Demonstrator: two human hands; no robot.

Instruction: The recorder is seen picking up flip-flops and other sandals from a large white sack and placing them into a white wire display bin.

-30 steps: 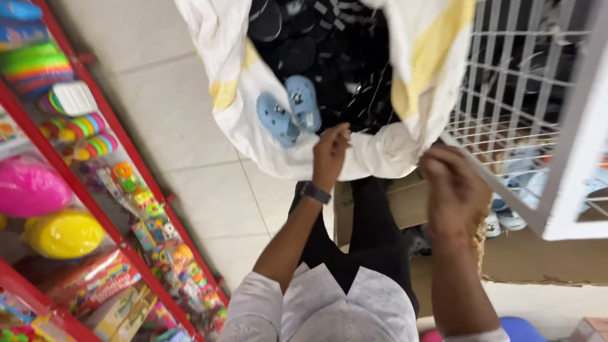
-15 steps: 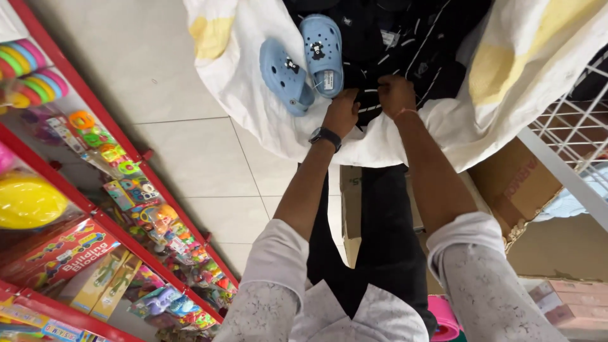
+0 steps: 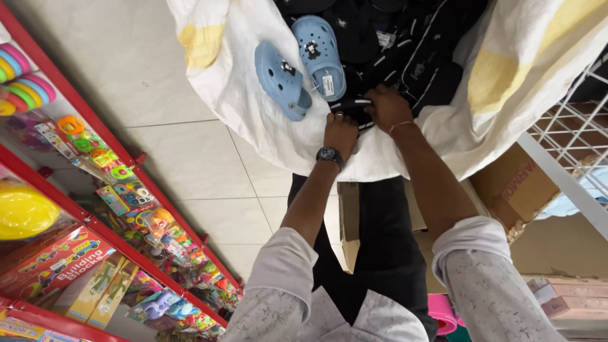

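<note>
A big white sack [image 3: 253, 95] with yellow patches lies open in front of me, full of black footwear [image 3: 411, 44]. Two light blue clogs [image 3: 301, 63] with a hanging tag rest on its left side. My left hand [image 3: 340, 132], a dark watch on its wrist, and my right hand [image 3: 386, 107], a thin band on its wrist, meet at the sack's mouth. Both are closed on a black sandal with white stripes [image 3: 353, 105], which the fingers partly hide.
A red shelf unit [image 3: 95, 221] packed with toys and coloured boxes runs along the left. On the right stand a white wire rack [image 3: 570, 145] and brown cardboard boxes [image 3: 513, 187]. Pale floor tiles [image 3: 190, 164] lie between; my dark trousers [image 3: 380, 253] are below.
My right hand left the wire rack side and joined the left at the sack's mouth. Both hands now grip a black sandal, and the blue clogs appear nearer.
</note>
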